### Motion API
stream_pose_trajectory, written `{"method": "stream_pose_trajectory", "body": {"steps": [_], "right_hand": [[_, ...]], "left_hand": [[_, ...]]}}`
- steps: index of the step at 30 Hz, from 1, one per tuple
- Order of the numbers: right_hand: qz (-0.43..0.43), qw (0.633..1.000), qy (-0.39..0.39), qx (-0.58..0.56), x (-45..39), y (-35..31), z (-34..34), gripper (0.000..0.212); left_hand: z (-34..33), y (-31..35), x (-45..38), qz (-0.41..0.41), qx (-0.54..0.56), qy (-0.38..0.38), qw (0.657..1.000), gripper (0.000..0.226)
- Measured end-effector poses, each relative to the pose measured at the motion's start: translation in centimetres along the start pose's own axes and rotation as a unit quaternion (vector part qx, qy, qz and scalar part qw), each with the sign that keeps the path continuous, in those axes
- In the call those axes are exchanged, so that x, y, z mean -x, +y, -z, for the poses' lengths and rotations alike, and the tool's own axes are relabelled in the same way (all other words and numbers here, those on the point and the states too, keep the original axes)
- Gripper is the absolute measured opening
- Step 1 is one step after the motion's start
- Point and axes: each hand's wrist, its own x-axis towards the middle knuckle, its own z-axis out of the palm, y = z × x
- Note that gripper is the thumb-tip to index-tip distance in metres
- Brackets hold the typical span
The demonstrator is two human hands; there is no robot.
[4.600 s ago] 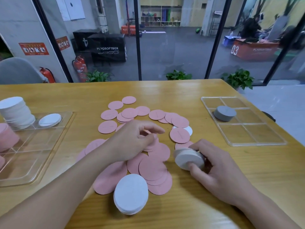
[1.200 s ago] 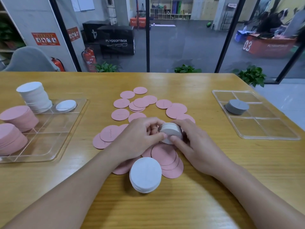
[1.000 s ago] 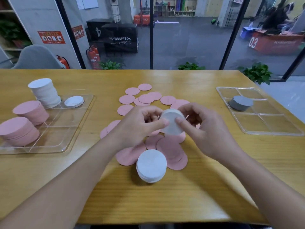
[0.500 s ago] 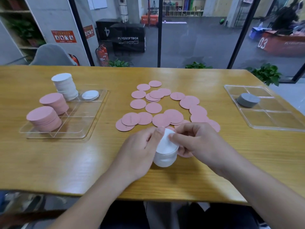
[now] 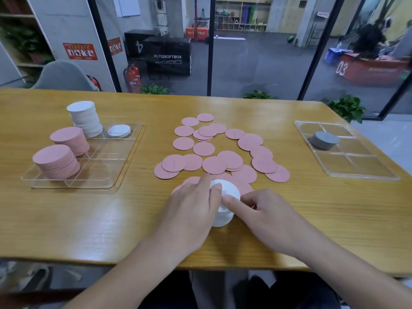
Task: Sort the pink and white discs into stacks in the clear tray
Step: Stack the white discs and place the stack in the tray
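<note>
White round discs, gathered into a short stack [image 5: 224, 204] at the desk's [image 5: 89, 219] near edge, are pinched between the curled fingers of left hand [image 5: 192, 208] and right hand [image 5: 265, 210], apparently being squared; next comes carrying them to the clear compartmented tray [image 5: 124, 161] at left.

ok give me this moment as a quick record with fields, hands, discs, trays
left hand: grips the left side of the white disc stack
right hand: fingers pinch the stack's right side
white disc stack: on the wooden table near its front edge
loose pink discs: scattered mid-table beyond the hands
left clear tray: two pink stacks, one tall white stack, one low white pile
right clear tray: one grey disc stack
</note>
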Motion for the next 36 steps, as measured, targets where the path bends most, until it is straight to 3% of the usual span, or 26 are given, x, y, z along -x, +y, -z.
{"method": "stream_pose_trajectory", "body": {"steps": [5, 14, 20, 23, 25, 29, 33, 36], "right_hand": [[-0.015, 0.997, -0.066, -0.042, 0.2, -0.5, 0.4, 0.058], [-0.043, 0.988, -0.125, -0.078, -0.8, 1.1, 1.2, 0.083], [-0.107, 0.979, -0.145, -0.097, -1.9, 0.8, 1.7, 0.067], [-0.135, 0.971, -0.163, -0.114, -2.2, 0.1, 2.0, 0.045], [-0.144, 0.966, -0.172, -0.130, -2.1, -0.2, 1.9, 0.048], [-0.136, 0.972, -0.148, -0.122, -1.9, 0.0, 1.4, 0.066], [-0.077, 0.980, -0.088, -0.159, -1.2, 0.8, 0.9, 0.058], [-0.013, 0.976, -0.042, -0.214, -0.6, 1.9, 0.4, 0.059]], "left_hand": [[-0.1, -0.3, 1.1, -0.002, 0.006, -0.003, 1.000, 0.022], [-1.3, -1.1, 1.8, -0.003, 0.034, 0.025, 0.999, 0.046], [-1.3, -1.1, 1.9, -0.006, 0.043, 0.033, 0.999, 0.047], [-1.2, -1.1, 2.1, -0.011, 0.044, 0.033, 0.998, 0.047], [-1.2, -1.2, 2.2, -0.018, 0.050, 0.037, 0.998, 0.045], [-1.3, -1.8, 2.4, -0.031, 0.084, 0.040, 0.995, 0.039], [-0.6, -2.0, 2.1, -0.029, 0.118, 0.002, 0.993, 0.039], [0.8, -2.4, 1.6, -0.005, 0.206, -0.062, 0.977, 0.068]]}}
